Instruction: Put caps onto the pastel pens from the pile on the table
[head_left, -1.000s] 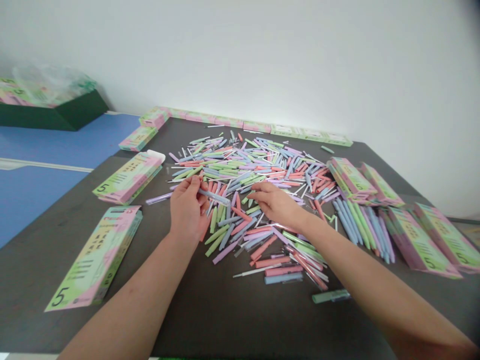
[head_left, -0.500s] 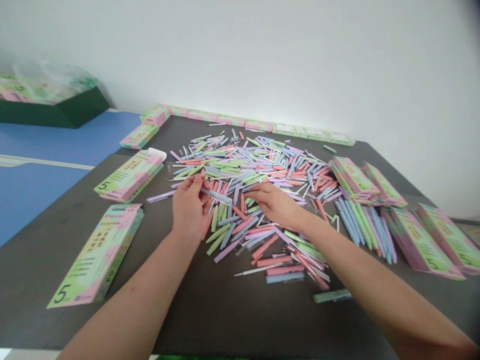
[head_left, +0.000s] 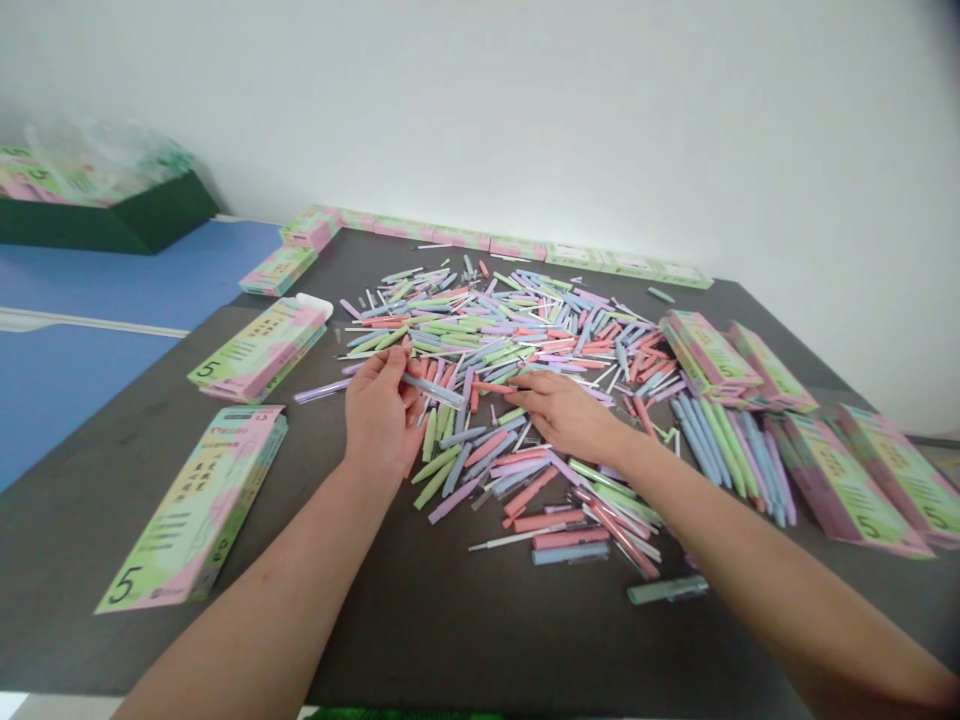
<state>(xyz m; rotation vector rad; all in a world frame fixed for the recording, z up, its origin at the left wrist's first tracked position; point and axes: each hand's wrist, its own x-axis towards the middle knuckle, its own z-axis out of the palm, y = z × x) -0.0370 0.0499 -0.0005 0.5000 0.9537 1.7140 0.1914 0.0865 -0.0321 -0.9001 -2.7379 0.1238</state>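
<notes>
My left hand (head_left: 381, 405) is closed around a blue pen (head_left: 433, 390) with a clear cap that points right, and a coral piece shows below its palm. To the right, my right hand (head_left: 559, 410) reaches over the pile with fingers pinched at the end of a coral pen barrel (head_left: 492, 387). Part of that grip is hidden by the fingers. Under and around both hands lies a heap of pastel pen parts (head_left: 480, 330) in green, blue, purple and coral, with thin white refills among them.
Printed pen boxes lie at the left, an open-flapped box (head_left: 262, 345) and a nearer box (head_left: 199, 510). More boxes (head_left: 709, 355) and a row of pens (head_left: 731, 450) are at right. Boxes line the back edge. A green bin (head_left: 161, 210) stands on the blue surface.
My right hand has shifted slightly right, and a coral barrel now shows at its fingertips, lying sideways. My left hand stays in place with the blue pen.
</notes>
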